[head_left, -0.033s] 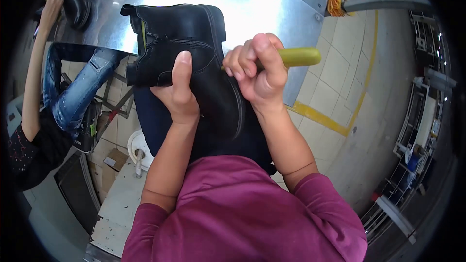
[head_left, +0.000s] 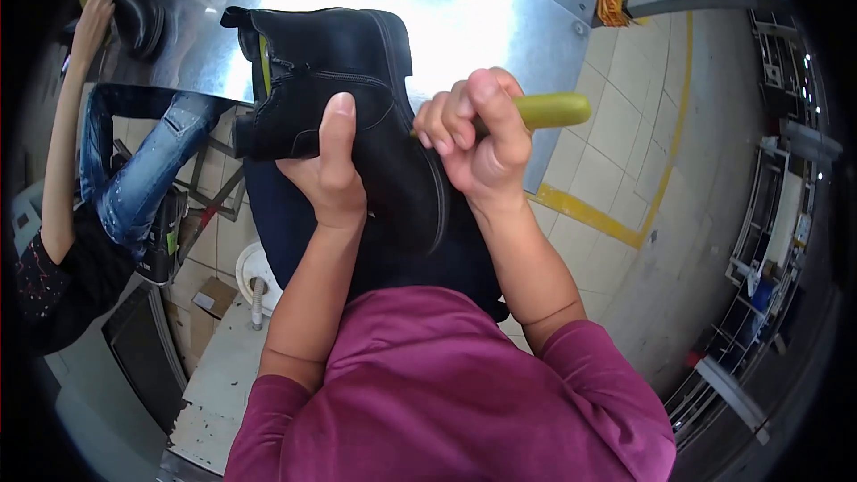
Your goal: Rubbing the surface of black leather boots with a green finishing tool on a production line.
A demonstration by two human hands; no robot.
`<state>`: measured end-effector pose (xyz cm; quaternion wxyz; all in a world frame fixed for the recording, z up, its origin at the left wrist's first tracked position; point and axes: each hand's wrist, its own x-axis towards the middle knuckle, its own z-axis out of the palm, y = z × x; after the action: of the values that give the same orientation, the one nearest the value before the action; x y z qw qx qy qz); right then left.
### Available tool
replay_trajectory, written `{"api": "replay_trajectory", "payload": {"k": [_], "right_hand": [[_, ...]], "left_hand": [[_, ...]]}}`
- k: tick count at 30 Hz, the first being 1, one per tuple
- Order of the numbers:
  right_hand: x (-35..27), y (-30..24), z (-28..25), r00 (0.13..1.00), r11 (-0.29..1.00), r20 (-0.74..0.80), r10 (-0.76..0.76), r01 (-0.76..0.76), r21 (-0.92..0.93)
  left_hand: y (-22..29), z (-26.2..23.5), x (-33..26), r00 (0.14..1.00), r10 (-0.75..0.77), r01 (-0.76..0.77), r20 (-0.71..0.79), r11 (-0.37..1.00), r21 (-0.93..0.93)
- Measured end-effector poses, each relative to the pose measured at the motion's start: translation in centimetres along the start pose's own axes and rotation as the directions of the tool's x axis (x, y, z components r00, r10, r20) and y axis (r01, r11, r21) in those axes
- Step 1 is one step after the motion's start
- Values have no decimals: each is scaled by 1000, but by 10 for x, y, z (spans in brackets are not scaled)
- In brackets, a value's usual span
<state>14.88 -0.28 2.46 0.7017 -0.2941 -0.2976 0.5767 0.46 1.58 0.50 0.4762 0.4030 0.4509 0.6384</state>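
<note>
A black ankle boot [head_left: 326,49] lies on its side over my lap and the near edge of the metal table, toe toward me, zip side up. My left hand [head_left: 328,165] grips it, thumb lying over the upper and the other fingers hidden beneath. In my right hand [head_left: 478,125] is a slim tool with a yellow-green handle [head_left: 555,110], held in closed fingers. Its thin tip, mostly hidden by my fingers, is at the seam between upper and sole; I cannot tell whether it touches.
Shiny metal tabletop [head_left: 464,45] stretches ahead. At the far left a co-worker's hand [head_left: 94,22] rests by another black boot [head_left: 138,13]. A grey bar [head_left: 705,0] with orange wrapping juts out at the right. A white cabinet [head_left: 214,393] stands at my lower left, racks [head_left: 759,277] far right.
My right hand and the tool have shifted very slightly toward me along the boot's edge. My left hand still grips the boot.
</note>
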Motion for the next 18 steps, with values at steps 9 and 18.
{"api": "replay_trajectory", "payload": {"k": [9,18], "right_hand": [[-70,-45,-49,951,996,-299,83,-69,57],[-67,-55,-67,767,992,-639,-57,-31,-125]], "left_hand": [[-12,55,5,985,89,-117,150,976,184],[-29,78,11,955,180,-244,236,928,281]]}}
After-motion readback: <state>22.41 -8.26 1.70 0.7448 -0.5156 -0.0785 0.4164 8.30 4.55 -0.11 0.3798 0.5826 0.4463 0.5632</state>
